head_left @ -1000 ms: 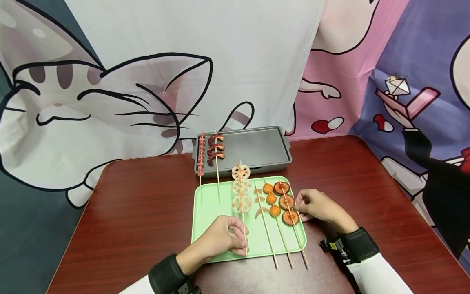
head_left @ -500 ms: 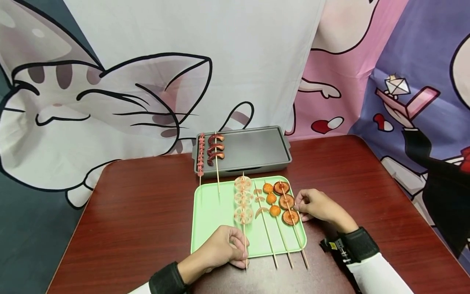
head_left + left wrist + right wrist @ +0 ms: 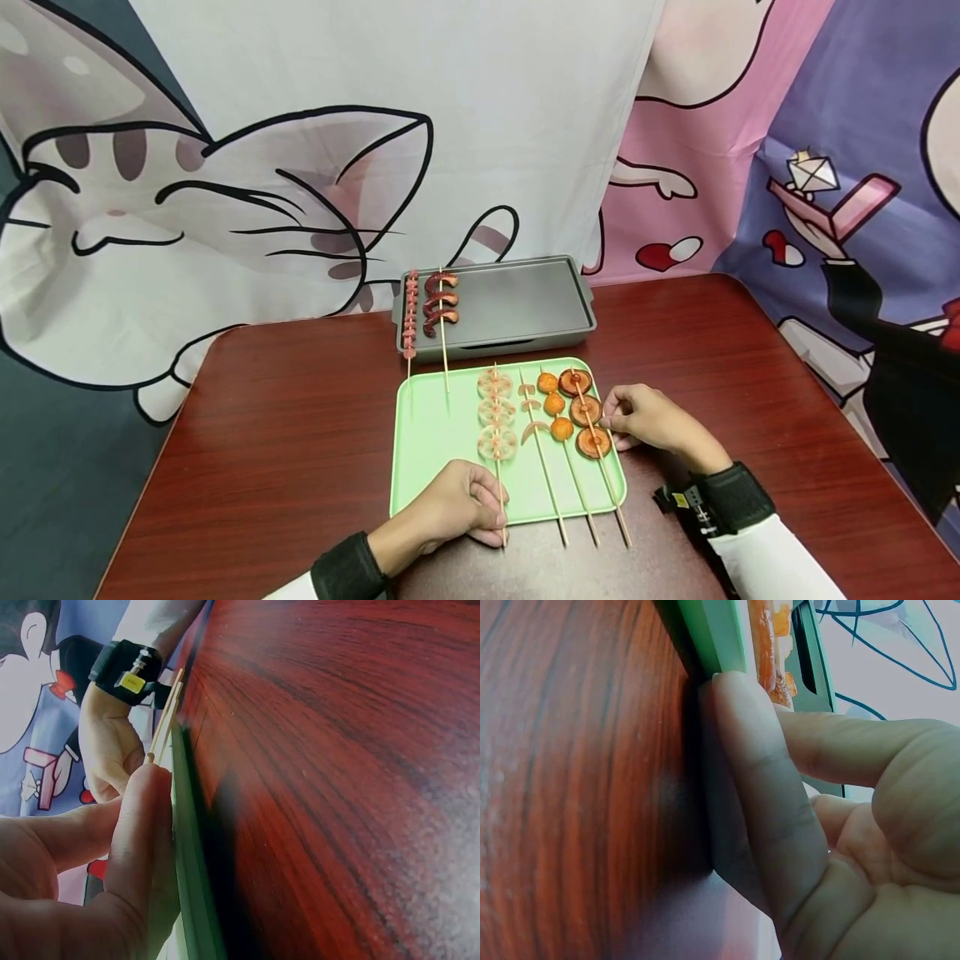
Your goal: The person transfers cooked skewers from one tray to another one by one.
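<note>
In the head view my left hand (image 3: pixel 467 503) pinches the lower stick of a lotus root skewer (image 3: pixel 497 410), which lies over the green tray (image 3: pixel 431 500). The left wrist view shows my thumb and fingers (image 3: pixel 139 825) closed at the stick's end. My right hand (image 3: pixel 651 421) holds the tray's right rim between thumb and fingers, beside the mushroom skewer (image 3: pixel 586 412). In the right wrist view the thumb (image 3: pixel 754 772) meets the green edge. Left of the mushrooms lie an orange ball skewer (image 3: pixel 554 406) and a skewer of thin curved pieces (image 3: pixel 530 407).
Behind the tray stands a grey grill pan (image 3: pixel 517 304). On its left side lie a skewer of small red pieces (image 3: pixel 410 317) and one of dark curled pieces (image 3: pixel 441 304), their sticks reaching over the tray. A printed curtain (image 3: pixel 487 125) hangs behind the brown table (image 3: pixel 285 433).
My left hand has brought the lotus root skewer down and toward me onto the tray; over the last half second it has barely moved. My right hand has stayed at the tray's rim.
</note>
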Available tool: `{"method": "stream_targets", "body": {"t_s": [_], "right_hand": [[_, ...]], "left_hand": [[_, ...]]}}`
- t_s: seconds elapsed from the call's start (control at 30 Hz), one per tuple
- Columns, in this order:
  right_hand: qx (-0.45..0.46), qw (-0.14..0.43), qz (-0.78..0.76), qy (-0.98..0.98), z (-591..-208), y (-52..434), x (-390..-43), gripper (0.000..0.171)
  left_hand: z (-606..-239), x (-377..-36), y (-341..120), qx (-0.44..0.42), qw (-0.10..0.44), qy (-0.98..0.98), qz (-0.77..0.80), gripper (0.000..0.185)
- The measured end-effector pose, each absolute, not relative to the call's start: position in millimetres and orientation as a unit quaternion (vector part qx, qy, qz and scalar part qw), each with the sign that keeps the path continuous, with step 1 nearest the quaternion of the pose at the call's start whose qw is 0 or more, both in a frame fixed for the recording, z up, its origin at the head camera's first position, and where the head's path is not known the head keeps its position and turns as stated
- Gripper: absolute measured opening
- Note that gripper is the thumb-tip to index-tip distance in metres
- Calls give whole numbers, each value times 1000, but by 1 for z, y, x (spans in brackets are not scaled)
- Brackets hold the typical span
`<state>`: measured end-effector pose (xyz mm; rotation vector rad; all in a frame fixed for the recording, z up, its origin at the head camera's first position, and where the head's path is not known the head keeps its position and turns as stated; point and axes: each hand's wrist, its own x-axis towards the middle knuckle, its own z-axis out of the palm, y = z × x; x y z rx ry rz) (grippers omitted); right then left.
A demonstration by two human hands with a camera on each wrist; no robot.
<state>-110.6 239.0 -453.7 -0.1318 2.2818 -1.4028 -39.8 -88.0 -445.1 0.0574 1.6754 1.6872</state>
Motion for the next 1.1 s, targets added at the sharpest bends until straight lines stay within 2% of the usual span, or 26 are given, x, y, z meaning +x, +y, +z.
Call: {"method": "stream_targets", "body": {"t_s": [0.47,1.1], "right_hand": [[-48,233,-504,830,-455,241,-114,8],[-47,235,-511,825,-454,240,-113,7]], "left_hand": [[-447,-44,-85,26,392,677,623,14],[-449,-45,-84,88,350,759,542,16]]}}
